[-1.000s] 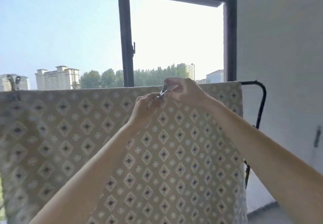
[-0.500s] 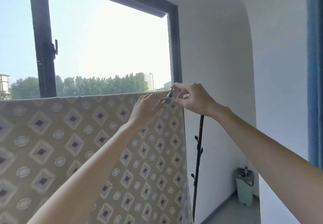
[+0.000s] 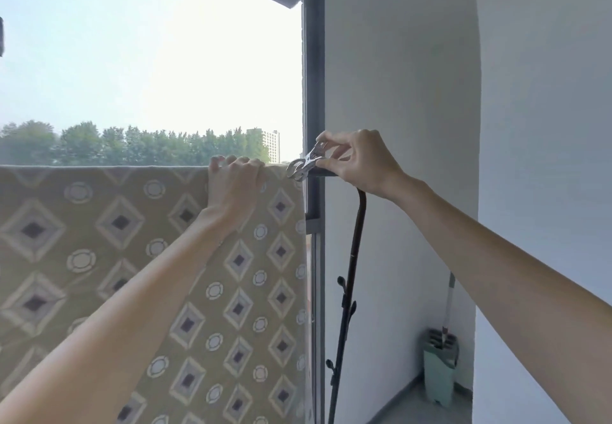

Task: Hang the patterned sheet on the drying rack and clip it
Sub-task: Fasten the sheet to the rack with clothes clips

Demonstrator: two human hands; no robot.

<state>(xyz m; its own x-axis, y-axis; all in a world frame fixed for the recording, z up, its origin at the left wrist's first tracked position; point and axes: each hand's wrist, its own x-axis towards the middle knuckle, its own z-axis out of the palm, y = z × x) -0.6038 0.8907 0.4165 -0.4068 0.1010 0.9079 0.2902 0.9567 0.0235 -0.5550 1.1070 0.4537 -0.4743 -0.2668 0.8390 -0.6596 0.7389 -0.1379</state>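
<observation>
We read no text, label, brand or number anywhere; patterned sheet (image 3: 99,258) shows only diamonds and circles.

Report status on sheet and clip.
Left hand grips patterned sheet at top edge. Right hand pinches metal clip at sheet's right corner, by rack rail. Nothing in the way.

The patterned sheet (image 3: 99,258) runs off the left and bottom edges and hides the top rail of the drying rack (image 3: 356,241). Fingers (image 3: 243,162) of the left hand (image 3: 231,188) curl over it, tips out of sight. Can't tell if the metal clip (image 3: 303,167) actually bites fabric.
</observation>
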